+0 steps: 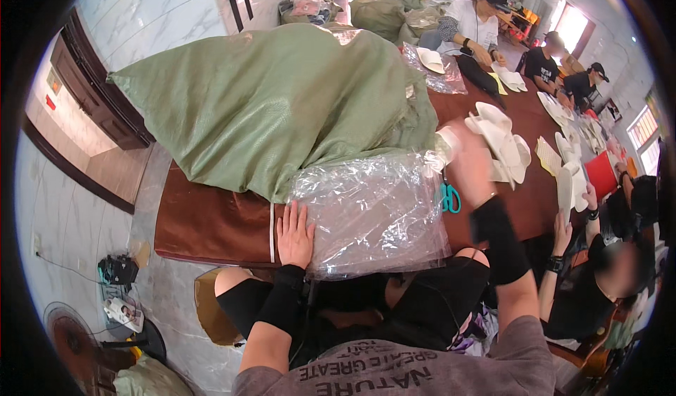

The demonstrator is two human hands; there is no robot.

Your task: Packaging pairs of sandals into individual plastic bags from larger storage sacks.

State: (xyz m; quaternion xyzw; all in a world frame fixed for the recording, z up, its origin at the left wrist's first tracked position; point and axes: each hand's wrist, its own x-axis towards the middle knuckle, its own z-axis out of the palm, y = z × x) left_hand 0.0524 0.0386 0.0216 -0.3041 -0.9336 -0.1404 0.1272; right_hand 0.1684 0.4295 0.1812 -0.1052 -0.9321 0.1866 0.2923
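My left hand point(294, 235) lies flat with fingers stretched out, at the left edge of a clear plastic bag point(370, 216). The bag is spread on the brown-covered table in front of me, its near edge hanging toward my lap. Beyond it, a large green woven sack point(274, 107) sprawls over the table. My right hand point(473, 158) is smeared by motion above the bag's far right corner. A blurred whitish object point(442, 148) is right beside its fingers; I cannot make out its kind or whether it is held. Scissors with teal handles point(451, 197) lie below that hand.
A pile of white curved pieces point(501, 142) sits right of my right hand. The brown tablecloth point(204, 220) shows at left. A person point(472, 26) works across the table; others sit along the right side, one close by holding a white piece point(565, 192). Full sacks point(380, 16) stand behind.
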